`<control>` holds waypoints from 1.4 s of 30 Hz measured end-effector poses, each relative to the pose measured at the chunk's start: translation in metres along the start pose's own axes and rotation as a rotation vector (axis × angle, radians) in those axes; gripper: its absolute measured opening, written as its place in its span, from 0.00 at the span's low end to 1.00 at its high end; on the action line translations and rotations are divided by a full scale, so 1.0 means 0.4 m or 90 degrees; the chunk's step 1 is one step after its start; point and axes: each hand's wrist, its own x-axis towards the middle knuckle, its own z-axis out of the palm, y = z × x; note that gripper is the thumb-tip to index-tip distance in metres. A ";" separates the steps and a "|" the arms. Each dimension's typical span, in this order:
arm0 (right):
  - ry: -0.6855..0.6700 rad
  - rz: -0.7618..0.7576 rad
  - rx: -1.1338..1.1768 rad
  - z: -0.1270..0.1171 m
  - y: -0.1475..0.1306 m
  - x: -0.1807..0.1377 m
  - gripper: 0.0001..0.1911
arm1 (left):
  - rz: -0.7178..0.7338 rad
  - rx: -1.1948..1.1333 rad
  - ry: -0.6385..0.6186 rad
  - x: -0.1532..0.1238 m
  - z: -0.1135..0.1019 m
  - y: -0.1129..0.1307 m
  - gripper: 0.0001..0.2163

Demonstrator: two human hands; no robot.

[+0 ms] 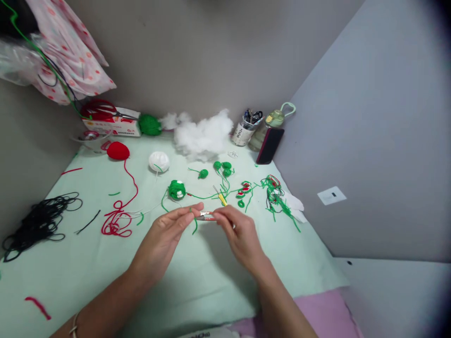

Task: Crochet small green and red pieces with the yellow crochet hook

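Note:
Over the middle of the table my left hand pinches a short strand of green yarn that hangs below its fingertips. My right hand is closed on small thread snips, silver with red handles. Their metal end points left and meets the left fingertips; whether the blades touch the yarn I cannot tell. Just beyond the hands lie a green and white yarn ball and a yellow-handled tool. Small green crocheted balls with yarn tails sit farther back, near red, white and green crocheted pieces.
Black cord lies piled at the left, near tangled red yarn. White stuffing is at the back wall. A phone leans by a bottle and pen cup. Green scraps lie right.

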 end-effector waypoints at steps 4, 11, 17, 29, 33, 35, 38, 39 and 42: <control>-0.062 0.182 -0.311 -0.028 0.076 0.053 0.06 | 0.013 -0.095 0.029 0.017 0.002 0.036 0.06; -0.079 0.190 -0.239 -0.014 0.133 0.071 0.05 | 0.046 -0.069 0.008 0.022 0.009 0.034 0.08; -0.056 0.144 0.088 -0.052 0.087 0.051 0.10 | 0.047 0.014 0.019 0.045 -0.011 0.008 0.11; -0.239 0.208 0.592 -0.062 0.025 0.020 0.09 | 0.096 -0.077 0.009 0.019 0.004 0.025 0.04; -0.267 0.219 0.675 -0.053 0.020 0.027 0.11 | 0.081 -0.107 0.034 0.026 0.004 0.031 0.07; -0.275 0.218 0.685 -0.050 0.020 0.029 0.13 | 0.078 -0.118 0.049 0.032 0.000 0.037 0.08; -0.300 0.217 0.692 -0.048 0.027 0.029 0.17 | 0.096 -0.136 0.076 0.042 -0.009 0.046 0.09; -0.304 0.216 0.697 -0.048 0.029 0.028 0.18 | 0.101 -0.140 0.083 0.045 -0.012 0.048 0.09; -0.301 0.209 0.716 -0.049 0.034 0.025 0.17 | 0.108 -0.141 0.092 0.052 -0.019 0.052 0.08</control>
